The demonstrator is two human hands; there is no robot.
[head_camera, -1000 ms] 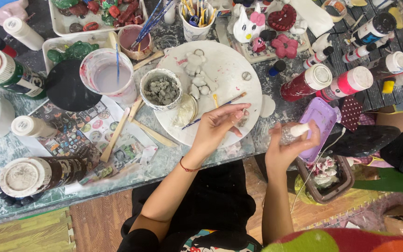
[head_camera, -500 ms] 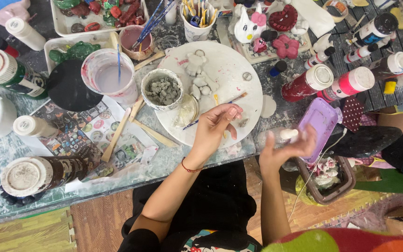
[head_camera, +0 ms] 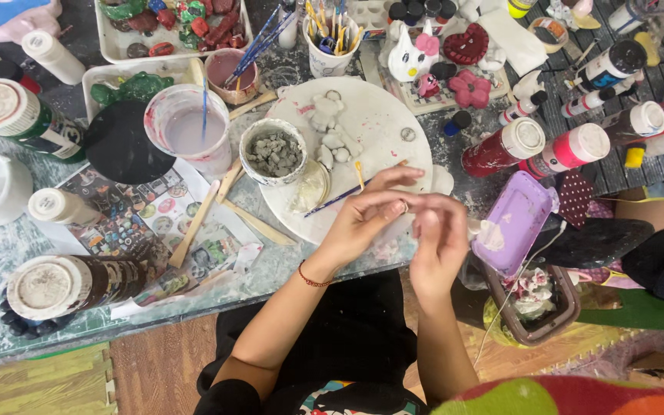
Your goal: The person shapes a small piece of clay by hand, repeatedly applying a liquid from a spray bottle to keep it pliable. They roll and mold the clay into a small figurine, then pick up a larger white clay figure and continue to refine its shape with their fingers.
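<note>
My left hand (head_camera: 363, 219), a red cord bracelet on its wrist, hovers over the near edge of a round white board (head_camera: 378, 131). Its fingertips pinch a small pale piece (head_camera: 405, 206). My right hand (head_camera: 439, 238) is pressed against the left, its fingertips meeting at the same small piece. A thin paintbrush (head_camera: 336, 200) lies on the board just under the left fingers. Pale clay figure parts (head_camera: 328, 127) sit on the board's far side, next to a bowl of grey lumps (head_camera: 273, 152).
A purple tray (head_camera: 516, 219) with a white blob sits right of my hands, above a brown box (head_camera: 536, 300). Red (head_camera: 501, 146) and pink (head_camera: 570, 150) paint bottles lie beyond. A cup of lilac water (head_camera: 186, 127), wooden sticks (head_camera: 194, 223) and big jars (head_camera: 63, 284) crowd the left.
My right hand has come left from beside the purple tray to meet the left hand. The left hand has drawn slightly toward the board's near edge.
</note>
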